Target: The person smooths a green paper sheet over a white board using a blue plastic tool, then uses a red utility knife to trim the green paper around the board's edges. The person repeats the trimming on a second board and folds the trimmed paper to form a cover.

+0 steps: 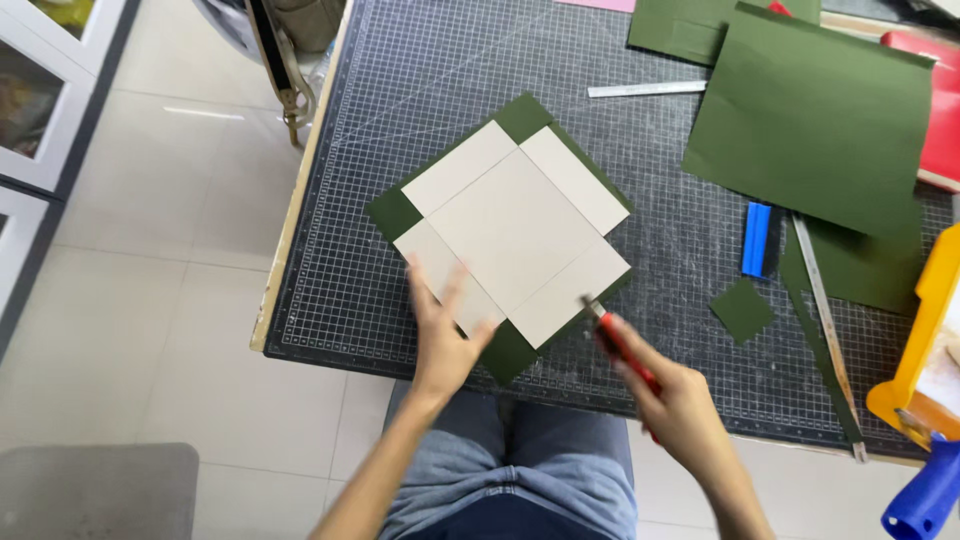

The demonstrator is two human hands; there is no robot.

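A dark green paper square (521, 115) lies turned like a diamond on the black gridded cutting mat (340, 290). Pale grey card panels (512, 230) lie on it in a cross shape, leaving the green corners bare. My left hand (443, 328) rests flat on the lower left panel, fingers spread. My right hand (668, 395) grips a red craft knife (618, 345), its tip touching the paper's lower right edge beside a card panel.
Large green paper sheets (810, 120) lie at the back right, with a small green offcut square (742, 311), a blue cutter (757, 238), two metal rulers (824, 310), red card and a yellow tool at the right edge. The table's left edge borders tiled floor.
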